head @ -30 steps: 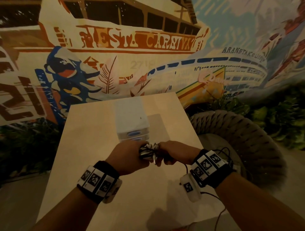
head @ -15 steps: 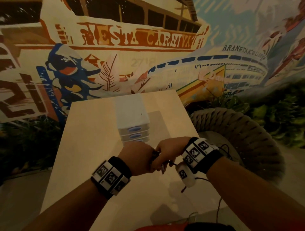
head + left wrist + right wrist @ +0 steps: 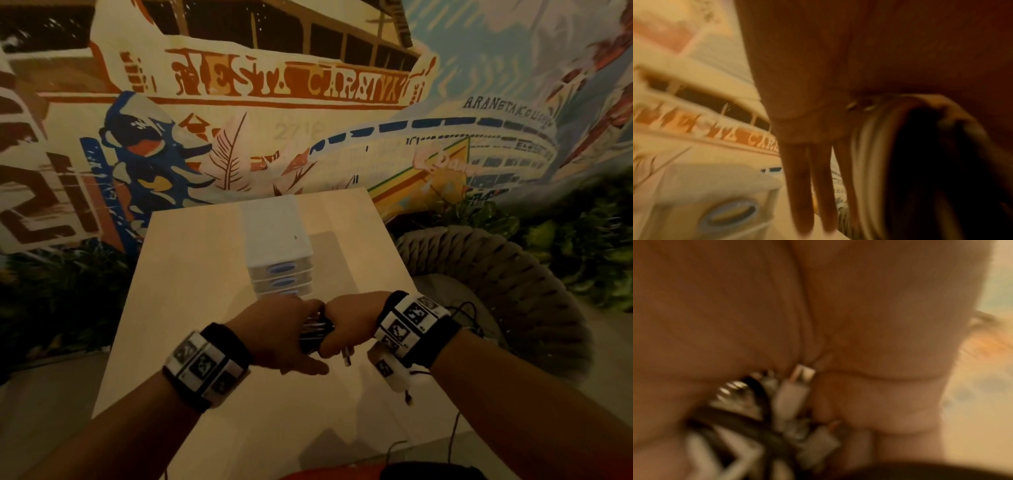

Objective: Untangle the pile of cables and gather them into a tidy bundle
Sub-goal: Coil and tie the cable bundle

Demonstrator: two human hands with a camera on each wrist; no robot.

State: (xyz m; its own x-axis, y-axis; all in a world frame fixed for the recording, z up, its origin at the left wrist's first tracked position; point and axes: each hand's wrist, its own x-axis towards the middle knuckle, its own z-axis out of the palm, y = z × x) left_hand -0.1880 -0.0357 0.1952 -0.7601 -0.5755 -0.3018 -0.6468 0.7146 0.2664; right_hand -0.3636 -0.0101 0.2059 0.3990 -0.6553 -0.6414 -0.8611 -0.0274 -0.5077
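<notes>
A bundle of black and white cables (image 3: 313, 330) sits between my two hands above the light wooden table (image 3: 191, 274). My right hand (image 3: 349, 322) is curled round the bundle (image 3: 756, 418). A white USB plug (image 3: 801, 374) sticks out beside its palm, and a metal plug tip (image 3: 347, 356) pokes out below the fist. My left hand (image 3: 281, 329) lies against the left side of the bundle. Its fingers (image 3: 803, 186) are straight and point down, with the blurred bundle (image 3: 869, 162) beside them. Most of the bundle is hidden by the hands.
A small white drawer unit with blue handles (image 3: 277, 246) stands on the table just beyond the hands, also blurred in the left wrist view (image 3: 715, 203). A thick woven rope chair (image 3: 496, 274) is to the right. A painted mural wall rises behind the table.
Both hands have moved forward and a little right, closer to the drawer unit. My left hand's fingers, curled on the bundle before, are now straight. My right hand still grips the cables.
</notes>
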